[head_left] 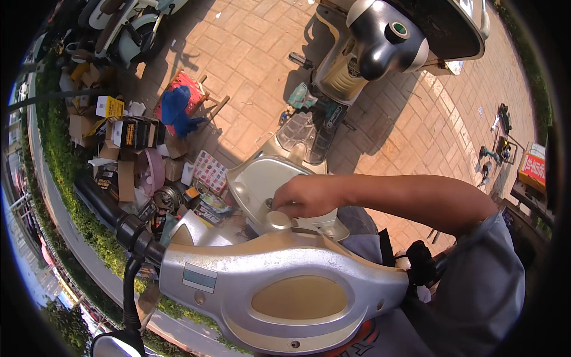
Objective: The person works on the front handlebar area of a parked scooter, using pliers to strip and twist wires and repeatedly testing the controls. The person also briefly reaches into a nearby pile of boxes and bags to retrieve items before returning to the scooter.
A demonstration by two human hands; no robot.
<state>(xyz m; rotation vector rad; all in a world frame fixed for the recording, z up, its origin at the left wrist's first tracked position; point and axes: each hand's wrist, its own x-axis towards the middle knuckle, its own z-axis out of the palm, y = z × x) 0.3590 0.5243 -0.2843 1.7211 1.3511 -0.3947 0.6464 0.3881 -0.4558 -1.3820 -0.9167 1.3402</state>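
Note:
My right arm reaches in from the right in a grey sleeve. My right hand (306, 195) is over the cream inner panel (267, 172) of a scooter, its fingers bent down and closed beside a small round lock (269, 203). Anything between the fingertips is hidden. Just below the hand is a round beige cap (278, 221). Nearer to me spans the scratched silver handlebar cover (208, 262), with an oval beige panel (300, 297) in its front. My left hand is out of view.
A black handlebar grip (98, 199) and a mirror (116, 345) stick out at left. Beyond stand another scooter's black seat (386, 41) and a small stool (184, 98) with blue cloth. Boxes and parts (140, 134) are heaped at left; tools (491, 154) lie at right.

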